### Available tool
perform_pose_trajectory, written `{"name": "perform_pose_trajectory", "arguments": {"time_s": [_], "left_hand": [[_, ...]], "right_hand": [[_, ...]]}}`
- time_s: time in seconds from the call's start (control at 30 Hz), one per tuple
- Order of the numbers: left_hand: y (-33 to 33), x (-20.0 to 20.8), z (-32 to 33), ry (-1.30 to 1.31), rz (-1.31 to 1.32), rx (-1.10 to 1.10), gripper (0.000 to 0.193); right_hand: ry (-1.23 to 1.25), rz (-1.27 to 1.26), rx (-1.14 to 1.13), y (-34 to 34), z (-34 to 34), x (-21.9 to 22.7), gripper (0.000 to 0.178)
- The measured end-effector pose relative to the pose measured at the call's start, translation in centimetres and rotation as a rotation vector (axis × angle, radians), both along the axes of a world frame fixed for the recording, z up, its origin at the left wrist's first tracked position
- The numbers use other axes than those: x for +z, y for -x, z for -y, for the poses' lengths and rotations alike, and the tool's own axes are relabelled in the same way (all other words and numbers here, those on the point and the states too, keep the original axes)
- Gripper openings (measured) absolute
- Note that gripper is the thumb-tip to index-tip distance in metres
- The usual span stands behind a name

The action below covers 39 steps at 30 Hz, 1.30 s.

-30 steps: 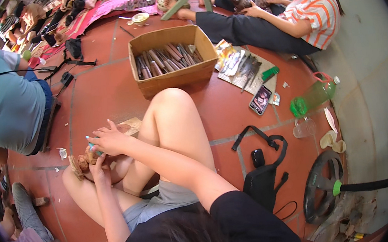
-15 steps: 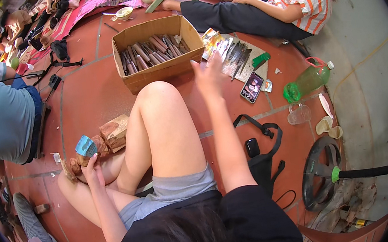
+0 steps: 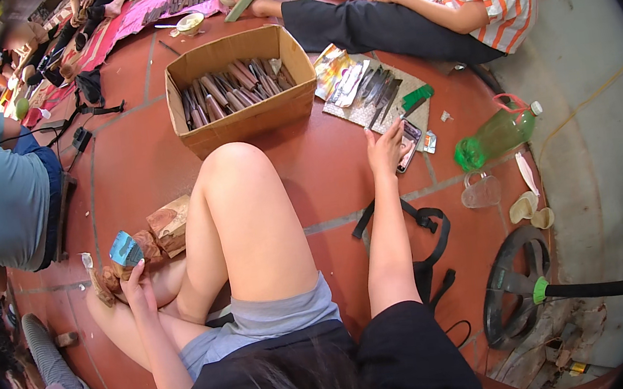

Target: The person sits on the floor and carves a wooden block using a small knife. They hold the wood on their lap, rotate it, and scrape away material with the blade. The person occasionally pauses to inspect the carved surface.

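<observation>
My left hand [image 3: 139, 289] pinches a small blue printed sheet [image 3: 126, 249] between thumb and fingers, over my folded leg. Behind it lies a reddish-brown carved wooden piece [image 3: 169, 224], partly hidden by the sheet and my knee. My right hand [image 3: 385, 149] reaches forward with thumb and fingers apart. It covers the left side of a phone [image 3: 409, 143] on the floor; whether it touches the phone I cannot tell. Just beyond the fingers, several dark narrow blades [image 3: 378, 94] lie on a speckled board [image 3: 348, 115], with a green object [image 3: 416, 98] at its right edge.
A cardboard box [image 3: 246, 129] of wooden-handled tools stands ahead. To the right are a green bottle [image 3: 495, 136], a clear cup [image 3: 482, 190], a black strap bag [image 3: 427, 266] and a round black base [image 3: 518, 286]. Other people sit at the left and far right.
My right hand has moved from beside the box, right and nearer, to the phone. My left hand keeps hold of the blue sheet. The whole view has shifted slightly.
</observation>
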<state>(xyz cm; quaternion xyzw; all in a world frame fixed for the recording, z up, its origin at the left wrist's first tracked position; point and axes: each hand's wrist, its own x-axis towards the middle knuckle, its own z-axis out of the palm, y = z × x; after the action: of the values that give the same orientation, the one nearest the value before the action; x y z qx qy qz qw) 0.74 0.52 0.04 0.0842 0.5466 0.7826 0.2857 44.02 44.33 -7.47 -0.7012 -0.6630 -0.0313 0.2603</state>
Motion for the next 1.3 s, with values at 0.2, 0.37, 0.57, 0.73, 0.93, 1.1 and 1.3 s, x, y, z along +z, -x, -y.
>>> {"name": "perform_pose_trajectory", "arguments": {"time_s": [0.2, 0.37, 0.57, 0.73, 0.93, 1.1, 1.3], "left_hand": [[-0.1, 0.5, 0.0, -0.025, -0.005, -0.019, 0.042], [-6.1, 7.5, -3.3, 0.098, -0.129, 0.04, 0.044], [-0.3, 0.5, -0.8, 0.005, -0.006, 0.013, 0.044], [0.3, -0.1, 0.2, 0.046, -0.035, 0.01, 0.043], [-0.6, 1.8, -0.5, -0.024, -0.02, 0.045, 0.041], [0.0, 0.7, 0.1, -0.049, 0.016, -0.005, 0.051], [0.4, 0.9, 0.3, 0.065, -0.088, -0.022, 0.058]], "right_hand": [[-0.065, 0.004, -0.05, 1.7, 3.2, -0.9, 0.086], [-0.082, 0.097, -0.236, 2.1, 4.6, -0.7, 0.091], [0.018, 0.1, -0.248, 4.0, 5.0, 0.8, 0.096], [-0.11, -0.027, 0.02, 7.5, 7.0, 2.9, 0.093], [-0.284, -0.699, 0.664, 17.5, 17.1, 20.3, 0.066], [0.01, -0.553, 1.345, 28.3, 23.7, 25.7, 0.053], [0.707, -0.439, 1.707, 40.6, 25.4, 16.3, 0.071]]}}
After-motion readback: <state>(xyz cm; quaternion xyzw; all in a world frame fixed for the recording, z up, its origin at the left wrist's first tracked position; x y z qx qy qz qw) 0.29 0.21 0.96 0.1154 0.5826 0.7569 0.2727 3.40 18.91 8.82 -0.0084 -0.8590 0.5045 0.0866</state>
